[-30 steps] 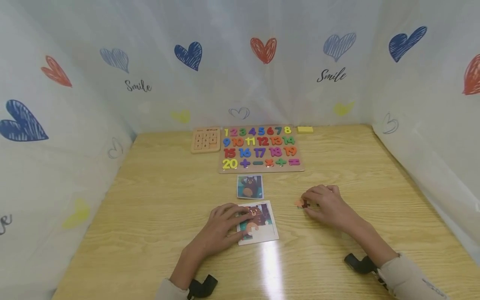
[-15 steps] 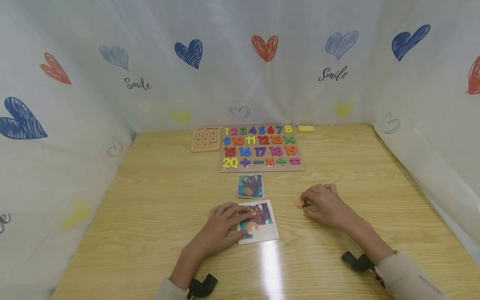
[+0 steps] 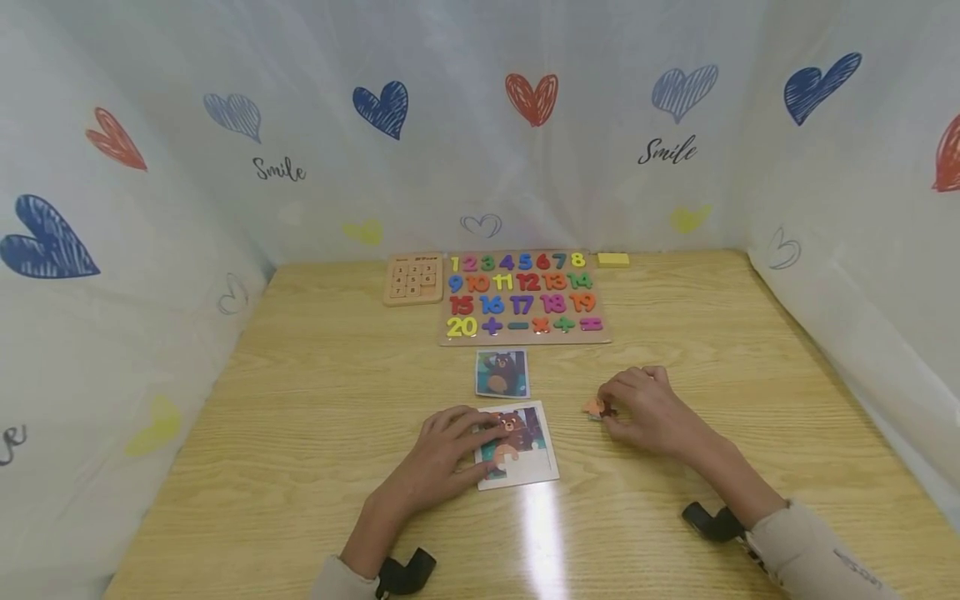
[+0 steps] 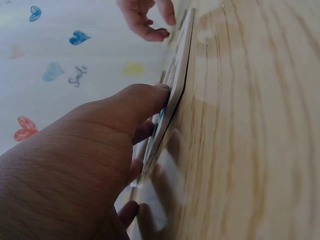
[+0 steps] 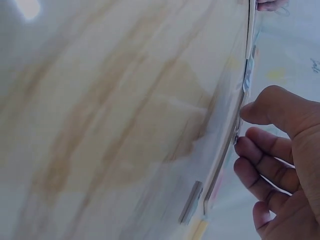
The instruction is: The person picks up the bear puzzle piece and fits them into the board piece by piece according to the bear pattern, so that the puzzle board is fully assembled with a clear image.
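A square bear jigsaw puzzle (image 3: 531, 468) lies on the table, its lower right part showing a bare pale base. My left hand (image 3: 442, 457) rests on its left side with fingers spread; in the left wrist view the thumb (image 4: 145, 100) presses near the puzzle's edge (image 4: 182, 65). To the right, my right hand (image 3: 651, 412) pinches an orange and dark brown puzzle piece (image 3: 594, 408) low over the table. In the right wrist view that hand's thumb and fingers (image 5: 250, 145) nearly meet, the piece mostly hidden between them. A small flat piece (image 5: 191, 202) shows on the table there.
A bear picture card (image 3: 502, 373) lies just behind the puzzle. Farther back are a colourful number board (image 3: 525, 335), a wooden sliding number puzzle (image 3: 413, 279) and a yellow block (image 3: 613, 260). A printed curtain (image 3: 450, 192) encloses the back and sides.
My right hand has shifted slightly left, and the puzzle piece at its fingertips has moved left with it. The left hand stays on the puzzle.
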Tool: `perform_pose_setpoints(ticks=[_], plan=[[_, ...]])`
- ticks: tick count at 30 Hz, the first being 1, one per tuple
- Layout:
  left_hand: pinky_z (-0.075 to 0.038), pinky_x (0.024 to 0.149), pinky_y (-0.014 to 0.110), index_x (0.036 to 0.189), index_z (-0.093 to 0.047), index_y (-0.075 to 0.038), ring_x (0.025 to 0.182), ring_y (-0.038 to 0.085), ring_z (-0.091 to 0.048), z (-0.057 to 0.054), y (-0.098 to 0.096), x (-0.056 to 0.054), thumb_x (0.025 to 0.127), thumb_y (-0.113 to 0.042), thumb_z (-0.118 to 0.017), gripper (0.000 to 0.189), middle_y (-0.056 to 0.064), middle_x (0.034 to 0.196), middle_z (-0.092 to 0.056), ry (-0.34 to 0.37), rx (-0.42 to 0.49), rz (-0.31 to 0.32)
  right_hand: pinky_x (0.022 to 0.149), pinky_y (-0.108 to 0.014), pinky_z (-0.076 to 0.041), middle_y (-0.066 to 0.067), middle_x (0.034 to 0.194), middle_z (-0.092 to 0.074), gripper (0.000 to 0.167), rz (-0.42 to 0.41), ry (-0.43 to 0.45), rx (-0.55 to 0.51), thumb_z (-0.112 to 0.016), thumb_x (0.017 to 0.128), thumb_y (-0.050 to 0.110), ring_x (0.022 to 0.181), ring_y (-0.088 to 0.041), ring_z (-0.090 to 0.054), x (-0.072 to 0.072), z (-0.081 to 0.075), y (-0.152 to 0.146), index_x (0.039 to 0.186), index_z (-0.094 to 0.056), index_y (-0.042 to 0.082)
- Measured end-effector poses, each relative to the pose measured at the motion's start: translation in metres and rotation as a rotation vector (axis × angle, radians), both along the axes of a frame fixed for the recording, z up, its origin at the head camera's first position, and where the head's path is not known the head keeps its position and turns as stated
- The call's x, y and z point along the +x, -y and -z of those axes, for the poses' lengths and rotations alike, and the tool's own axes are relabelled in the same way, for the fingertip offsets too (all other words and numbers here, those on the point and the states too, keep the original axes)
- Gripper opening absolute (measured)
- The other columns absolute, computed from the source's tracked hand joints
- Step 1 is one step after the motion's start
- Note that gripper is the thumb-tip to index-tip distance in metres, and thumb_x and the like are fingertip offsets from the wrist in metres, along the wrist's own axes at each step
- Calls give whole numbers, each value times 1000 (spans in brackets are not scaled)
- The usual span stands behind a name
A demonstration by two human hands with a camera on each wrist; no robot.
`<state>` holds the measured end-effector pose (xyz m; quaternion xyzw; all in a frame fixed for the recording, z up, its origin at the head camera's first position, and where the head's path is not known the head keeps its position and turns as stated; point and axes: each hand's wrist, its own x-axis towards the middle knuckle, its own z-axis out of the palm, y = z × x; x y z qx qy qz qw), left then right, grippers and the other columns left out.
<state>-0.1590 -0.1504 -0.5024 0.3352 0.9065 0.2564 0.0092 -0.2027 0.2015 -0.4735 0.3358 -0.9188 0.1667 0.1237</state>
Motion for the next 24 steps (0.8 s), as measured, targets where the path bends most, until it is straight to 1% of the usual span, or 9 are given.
perform_pose_setpoints(ticks=[4, 8, 12, 18, 24], plan=[[-28, 109, 55, 142, -58, -31, 138, 20, -34, -1, 0, 0, 100, -41, -60, 44, -8, 146, -49, -2, 2, -2, 82, -49, -34, 7, 84, -63, 19, -1, -16, -1, -81, 74, 9, 84, -16, -58, 3, -3, 3, 87, -69, 15], [-27, 109, 55, 142, -58, -31, 138, 20, -34, -1, -1, 0, 99, -41, -60, 44, -8, 147, -48, 11, -1, -3, 82, -49, -34, 7, 84, -64, 21, -15, -39, -15, -82, 72, 9, 86, -17, -59, 4, -5, 5, 87, -69, 15], [-27, 109, 55, 142, -58, -31, 138, 21, -33, -1, -1, 0, 100, -41, -60, 44, -9, 147, -48, 8, -6, -4, 83, -48, -33, 6, 85, -65, 21, -48, -55, -49, -81, 71, 8, 88, -18, -60, 5, -6, 7, 88, -69, 14], [-28, 108, 56, 142, -59, -29, 138, 21, -34, -1, -1, 0, 99, -40, -61, 44, -8, 146, -49, -6, 10, 0, 82, -42, -31, 5, 89, -67, 21, -104, -63, -85, -80, 72, 10, 89, -16, -60, 8, -10, 11, 91, -70, 13], [-27, 108, 55, 142, -58, -29, 138, 21, -33, -1, -1, 0, 99, -41, -60, 44, -8, 146, -49, -4, 7, -2, 81, -41, -32, 6, 90, -65, 20, -152, -62, -102, -78, 73, 10, 89, -15, -60, 11, -12, 18, 91, -70, 13]])
